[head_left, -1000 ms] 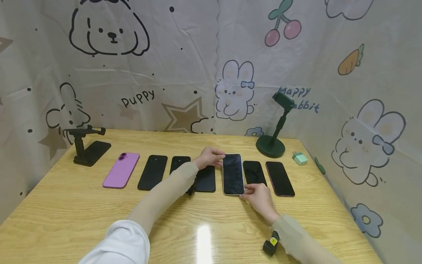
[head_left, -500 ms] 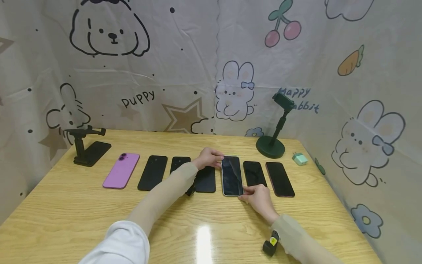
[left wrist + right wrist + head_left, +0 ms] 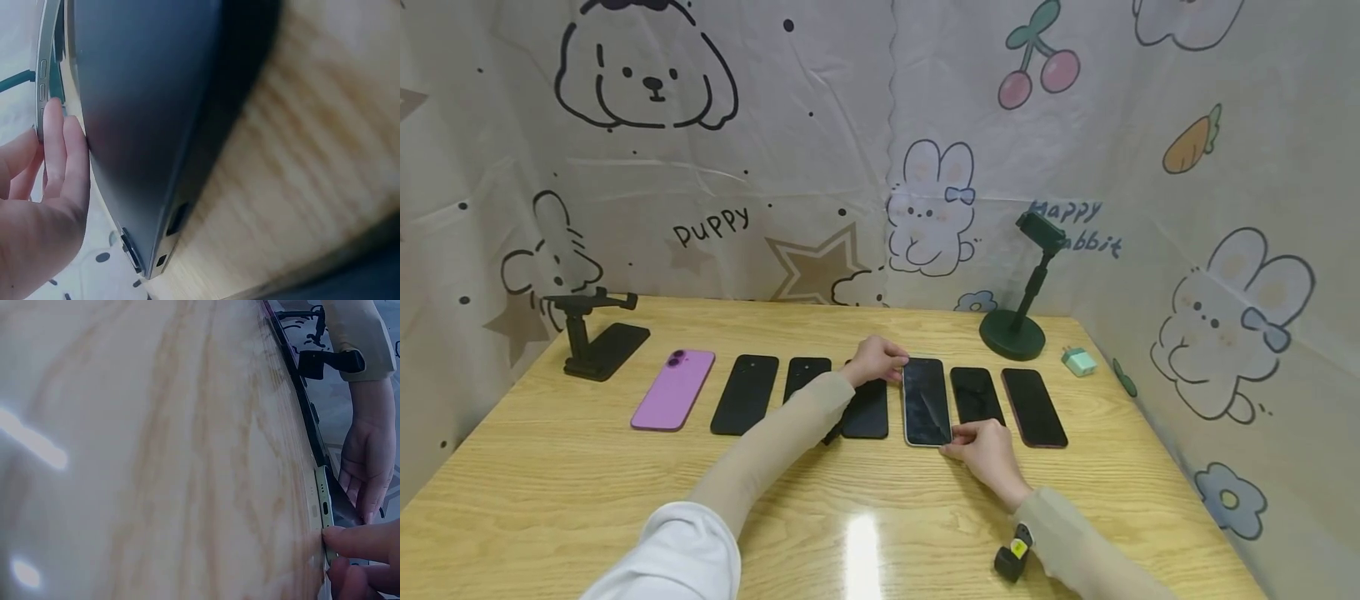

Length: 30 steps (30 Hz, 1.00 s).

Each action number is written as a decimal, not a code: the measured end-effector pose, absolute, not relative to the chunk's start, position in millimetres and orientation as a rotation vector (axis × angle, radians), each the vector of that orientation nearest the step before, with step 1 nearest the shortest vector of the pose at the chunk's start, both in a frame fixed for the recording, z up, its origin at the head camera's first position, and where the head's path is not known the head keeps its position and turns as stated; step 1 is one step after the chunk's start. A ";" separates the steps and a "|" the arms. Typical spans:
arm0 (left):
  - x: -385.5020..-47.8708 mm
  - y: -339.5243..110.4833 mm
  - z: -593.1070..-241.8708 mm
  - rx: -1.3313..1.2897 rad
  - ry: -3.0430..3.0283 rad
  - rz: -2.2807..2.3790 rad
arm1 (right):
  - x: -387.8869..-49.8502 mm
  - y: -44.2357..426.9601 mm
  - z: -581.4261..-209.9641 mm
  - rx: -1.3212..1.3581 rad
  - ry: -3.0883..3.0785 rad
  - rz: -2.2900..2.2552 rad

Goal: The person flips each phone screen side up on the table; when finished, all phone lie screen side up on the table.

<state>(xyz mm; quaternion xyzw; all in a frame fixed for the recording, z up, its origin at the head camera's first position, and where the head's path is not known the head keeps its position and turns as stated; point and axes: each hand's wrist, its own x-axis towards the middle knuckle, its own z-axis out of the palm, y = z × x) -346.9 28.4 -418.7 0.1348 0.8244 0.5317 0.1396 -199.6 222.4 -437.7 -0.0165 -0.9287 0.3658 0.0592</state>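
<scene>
A smartphone with a dark screen and pale frame (image 3: 927, 402) lies face up in a row of phones. My left hand (image 3: 877, 360) pinches its far left corner, while my right hand (image 3: 988, 450) grips the near right corner. In the left wrist view, thumb and fingers of the left hand (image 3: 47, 200) hold its side edge near the buttons. Its port end (image 3: 325, 506) shows in the right wrist view beside the right fingertips (image 3: 337, 536). Just left is a black phone (image 3: 867, 412), partly covered by the left hand and arm.
Further left lie a pink-purple phone (image 3: 673, 389) and two black phones (image 3: 745, 396). To the right are two dark phones (image 3: 976, 393). A black phone stand (image 3: 580, 337) is far left, a green stand (image 3: 1013, 333) back right, with a mint charger (image 3: 1078, 361) nearby.
The pale-framed smartphone has come slightly nearer and left and looks lower against the table. Both hands keep hold of it and shift a little with it.
</scene>
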 end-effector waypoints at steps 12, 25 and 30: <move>-349.6 29.5 -424.3 0.537 2.494 1.299 | -199.5 224.5 -439.7 -0.040 -2.797 1.104; -348.1 29.7 -422.5 0.692 2.640 1.013 | -199.2 225.6 -438.1 -0.049 -2.799 1.134; -351.7 33.0 -423.5 0.654 2.632 0.970 | -199.4 225.6 -438.2 -0.063 -2.800 1.150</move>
